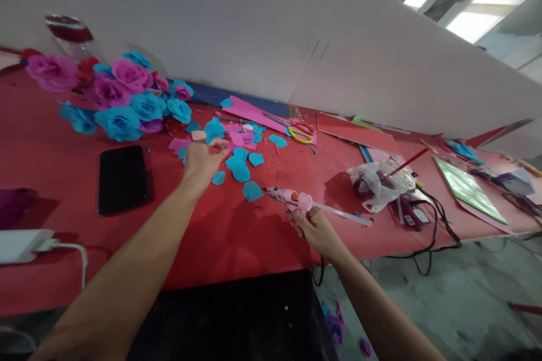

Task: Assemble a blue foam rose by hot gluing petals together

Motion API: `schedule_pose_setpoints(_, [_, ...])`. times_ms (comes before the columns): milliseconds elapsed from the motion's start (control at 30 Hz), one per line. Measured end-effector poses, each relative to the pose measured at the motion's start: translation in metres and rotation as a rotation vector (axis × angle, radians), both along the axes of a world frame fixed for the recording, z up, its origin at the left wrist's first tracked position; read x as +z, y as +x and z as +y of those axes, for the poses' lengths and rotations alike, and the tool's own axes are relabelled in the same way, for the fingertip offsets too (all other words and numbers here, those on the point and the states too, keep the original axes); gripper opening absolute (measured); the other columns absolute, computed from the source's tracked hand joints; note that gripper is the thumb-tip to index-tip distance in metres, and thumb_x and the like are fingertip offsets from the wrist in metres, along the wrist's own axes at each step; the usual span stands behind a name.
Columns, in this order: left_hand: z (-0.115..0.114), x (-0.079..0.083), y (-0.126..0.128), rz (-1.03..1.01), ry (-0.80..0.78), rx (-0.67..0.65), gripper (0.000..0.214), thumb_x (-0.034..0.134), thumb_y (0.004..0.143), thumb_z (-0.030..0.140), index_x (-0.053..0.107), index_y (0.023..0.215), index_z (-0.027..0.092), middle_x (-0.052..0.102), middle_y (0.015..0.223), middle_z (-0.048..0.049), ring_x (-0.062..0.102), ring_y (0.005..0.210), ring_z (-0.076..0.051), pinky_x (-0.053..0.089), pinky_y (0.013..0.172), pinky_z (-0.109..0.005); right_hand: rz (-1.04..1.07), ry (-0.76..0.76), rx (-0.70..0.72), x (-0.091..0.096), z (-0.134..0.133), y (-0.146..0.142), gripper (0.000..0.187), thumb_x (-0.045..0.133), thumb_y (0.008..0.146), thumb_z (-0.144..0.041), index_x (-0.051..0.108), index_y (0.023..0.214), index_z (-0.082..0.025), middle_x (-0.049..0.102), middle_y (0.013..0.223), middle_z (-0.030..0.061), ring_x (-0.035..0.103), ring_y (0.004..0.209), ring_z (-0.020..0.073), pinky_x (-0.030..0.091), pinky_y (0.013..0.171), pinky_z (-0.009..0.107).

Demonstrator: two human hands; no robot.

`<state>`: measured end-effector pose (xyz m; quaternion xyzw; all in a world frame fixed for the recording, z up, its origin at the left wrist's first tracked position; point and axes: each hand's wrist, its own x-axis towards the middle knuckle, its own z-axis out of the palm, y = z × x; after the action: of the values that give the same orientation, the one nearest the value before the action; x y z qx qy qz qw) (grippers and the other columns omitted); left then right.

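My right hand (pixel 315 228) is closed round the handle of a pink glue gun (pixel 292 197), whose nozzle points left over the red table (pixel 254 231) and whose clear glue stick juts out to the right. My left hand (pixel 203 159) reaches forward among the cut paper petals. Its fingers pinch together at a pink petal (pixel 231 145). Blue petals (pixel 237 169) lie just right of that hand, and one blue petal (pixel 253 190) lies by the gun's nozzle.
A heap of blue and purple paper roses (pixel 122 101) lies at the back left. A black phone (pixel 122 179) rests left of my arm. Scissors (pixel 298 131), pink sheets, a plastic bag (pixel 379 180), cables and a white charger (pixel 21 244) are also on the table.
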<state>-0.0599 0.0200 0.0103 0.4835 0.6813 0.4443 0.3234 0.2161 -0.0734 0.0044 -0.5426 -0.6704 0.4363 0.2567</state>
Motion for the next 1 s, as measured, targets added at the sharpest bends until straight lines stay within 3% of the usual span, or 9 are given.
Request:
schedule_pose_setpoints(33, [-0.001, -0.001, 0.004, 0.009, 0.012, -0.061, 0.013, 0.061, 0.07, 0.025, 0.068, 0.08, 0.02, 0.07, 0.084, -0.0025, 0.061, 0.089, -0.021, 0.045, 0.075, -0.029, -0.004, -0.006, 0.011, 0.001, 0.0, -0.001, 0.046, 0.04, 0.087, -0.059, 0.05, 0.071, -0.017, 0.037, 0.048, -0.0055, 0.034, 0.043, 0.0083, 0.025, 0.044, 0.024])
schedule_pose_setpoints(133, [-0.005, -0.006, 0.02, 0.113, -0.104, -0.405, 0.005, 0.064, 0.064, 0.021, 0.068, 0.066, 0.02, 0.07, 0.073, -0.0005, 0.063, 0.077, -0.018, 0.045, 0.073, -0.028, -0.008, -0.027, 0.02, 0.004, -0.001, -0.006, 0.048, 0.039, 0.085, -0.062, 0.046, 0.069, -0.017, 0.035, 0.047, -0.0059, 0.034, 0.042, 0.0079, 0.025, 0.044, 0.023])
schedule_pose_setpoints(200, [-0.006, -0.009, 0.028, 0.192, -0.163, -0.505, 0.002, 0.066, 0.061, 0.019, 0.068, 0.062, 0.019, 0.069, 0.068, -0.0009, 0.062, 0.071, -0.018, 0.045, 0.07, -0.029, -0.009, -0.048, 0.028, 0.004, -0.001, -0.008, 0.047, 0.04, 0.085, -0.062, 0.045, 0.069, -0.018, 0.034, 0.047, -0.0061, 0.033, 0.042, 0.0077, 0.025, 0.043, 0.023])
schedule_pose_setpoints(400, [-0.005, -0.012, 0.03, 0.288, -0.233, -0.551, 0.005, 0.07, 0.057, 0.019, 0.069, 0.062, 0.019, 0.07, 0.068, -0.0026, 0.062, 0.071, -0.019, 0.042, 0.064, -0.028, -0.007, -0.048, 0.058, -0.001, -0.001, -0.012, 0.038, 0.045, 0.085, -0.055, 0.052, 0.079, -0.018, 0.04, 0.052, -0.0044, 0.037, 0.044, 0.0094, 0.027, 0.042, 0.022])
schedule_pose_setpoints(1000, [-0.005, -0.014, 0.03, 0.347, -0.232, -0.565, 0.005, 0.071, 0.058, 0.019, 0.067, 0.061, 0.02, 0.068, 0.066, 0.0001, 0.06, 0.067, -0.017, 0.039, 0.06, -0.027, -0.13, -0.027, 0.06, 0.001, 0.003, -0.01, 0.038, 0.043, 0.088, -0.05, 0.048, 0.069, -0.018, 0.041, 0.046, -0.0054, 0.038, 0.044, 0.0092, 0.029, 0.046, 0.023])
